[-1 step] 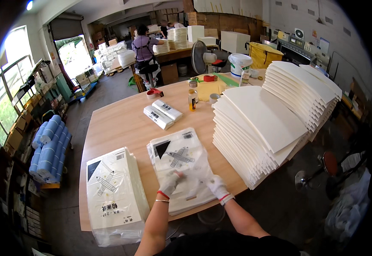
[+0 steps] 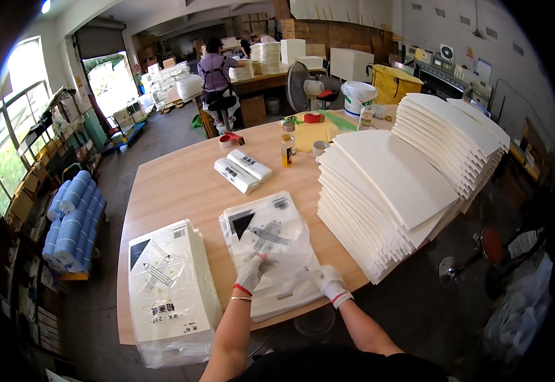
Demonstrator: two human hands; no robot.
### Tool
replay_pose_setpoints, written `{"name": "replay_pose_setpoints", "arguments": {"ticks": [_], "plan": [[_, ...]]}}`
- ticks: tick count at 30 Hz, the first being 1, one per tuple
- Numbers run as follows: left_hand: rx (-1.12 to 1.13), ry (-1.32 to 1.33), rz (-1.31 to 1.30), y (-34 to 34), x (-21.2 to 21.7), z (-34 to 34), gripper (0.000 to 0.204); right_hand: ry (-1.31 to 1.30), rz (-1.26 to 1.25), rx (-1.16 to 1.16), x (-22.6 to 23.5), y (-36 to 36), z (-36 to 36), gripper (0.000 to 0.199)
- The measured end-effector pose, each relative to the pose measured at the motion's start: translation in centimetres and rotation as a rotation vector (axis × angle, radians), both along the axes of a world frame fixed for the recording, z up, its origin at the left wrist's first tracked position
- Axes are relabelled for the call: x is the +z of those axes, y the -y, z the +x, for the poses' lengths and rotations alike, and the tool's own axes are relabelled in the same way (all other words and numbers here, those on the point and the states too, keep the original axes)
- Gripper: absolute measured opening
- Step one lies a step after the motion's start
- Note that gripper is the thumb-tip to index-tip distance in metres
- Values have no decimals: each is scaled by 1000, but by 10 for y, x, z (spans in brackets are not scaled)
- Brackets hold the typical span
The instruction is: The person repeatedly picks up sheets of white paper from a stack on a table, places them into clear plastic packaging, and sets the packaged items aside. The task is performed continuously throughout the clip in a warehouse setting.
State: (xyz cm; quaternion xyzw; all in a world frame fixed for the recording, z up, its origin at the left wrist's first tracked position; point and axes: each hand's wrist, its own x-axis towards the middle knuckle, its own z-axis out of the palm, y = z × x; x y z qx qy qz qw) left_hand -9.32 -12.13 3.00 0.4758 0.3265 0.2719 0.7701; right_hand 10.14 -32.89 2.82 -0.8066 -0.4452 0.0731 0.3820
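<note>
A pile of clear plastic bags [image 2: 277, 213], printed with crossed pencils and a dark corner triangle, lies flat in front of me. Over its lower half are both my hands in white gloves with bare fingertips. My left hand [image 2: 250, 274] is closed, pinching the film of the top bag near the pile's middle. At the right edge, my right hand [image 2: 331, 282] has its fingers curled on the same bag's film; its fingertips are partly hidden. Left of the pile stands a stack of filled paper packs [image 2: 169, 286] in similar printed bags.
Tall fanned stacks of white paper [image 2: 392, 172] occupy the right of the wooden table [image 2: 175, 181]. Farther back are two folded bag bundles [image 2: 242, 170], a tape dispenser [image 2: 231, 140], a small bottle [image 2: 287, 151] and a white bucket [image 2: 358, 97]. Another person [image 2: 215, 73] sits at a far table.
My right hand has shifted slightly right and toward me along the bag's edge. My left hand has moved slightly; the stacks are unchanged.
</note>
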Motion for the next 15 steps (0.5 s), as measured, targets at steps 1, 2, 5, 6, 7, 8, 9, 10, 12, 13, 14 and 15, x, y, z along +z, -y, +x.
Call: {"name": "replay_pose_setpoints", "arguments": {"ticks": [1,2,5,6,7,8,9,10,12,13,14,15], "plan": [[18,-59,68,-6,-2,5,17,266,97,-49,-8,19,-7,30],[47,-124,135,-13,-5,6,20,282,248,11,12,12,-21,32],[15,-353,457,4,19,28,21,222,432,198,53,-11,-54,38],[4,-420,569,19,39,34,19,94,340,253,48,-28,-62,40],[-15,-474,685,37,63,46,17,-68,33,200,33,-57,-54,41],[43,-352,754,30,57,45,15,-229,-260,193,27,-77,-58,42],[44,-361,875,32,69,41,14,-274,-107,235,28,-74,-61,41],[53,-370,1001,36,85,37,14,-316,53,278,43,-65,-70,41],[70,-416,1228,51,117,37,17,-292,253,371,65,-45,-71,40],[67,-454,1323,59,122,40,20,-234,289,427,70,-34,-65,38],[25,-400,1409,57,118,39,27,-93,199,505,65,-13,-50,36],[-5,-458,1441,70,132,32,46,62,91,540,65,15,-22,33]]}}
